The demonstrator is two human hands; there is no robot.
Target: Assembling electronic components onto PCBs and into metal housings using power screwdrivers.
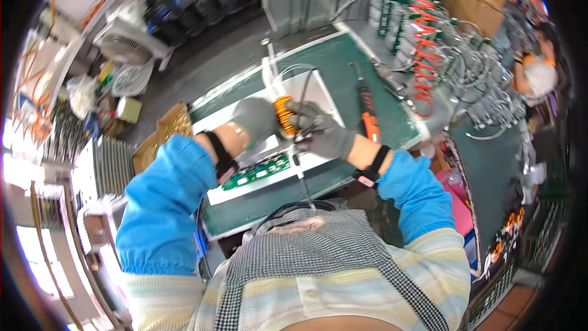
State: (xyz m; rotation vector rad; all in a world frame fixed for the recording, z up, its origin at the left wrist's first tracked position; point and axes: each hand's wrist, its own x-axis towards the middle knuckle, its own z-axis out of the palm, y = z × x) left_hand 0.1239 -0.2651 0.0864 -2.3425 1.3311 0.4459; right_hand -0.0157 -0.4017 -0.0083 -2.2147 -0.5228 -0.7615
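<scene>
A coil wound with orange-copper wire (285, 115) stands between my two grey-gloved hands, above a white sheet or tray (323, 89). My right hand (321, 132) is closed, its curled fingers against the coil's right side, with a black cable (304, 95) passing beside them. On the coil's other side, my left hand (254, 118) lies close against it, back of the glove showing and fingers hidden. Just below the hands is a green circuit board (257, 171) with small parts on it. Black bands circle both wrists.
An orange-and-black electric screwdriver (367, 110) lies on the green tabletop (343, 55) at right. Beyond it hang a red coiled hose (424, 43) and a heap of pale cables (474, 73). A cardboard box (147, 153) stands left. Another person (539, 73) works far right.
</scene>
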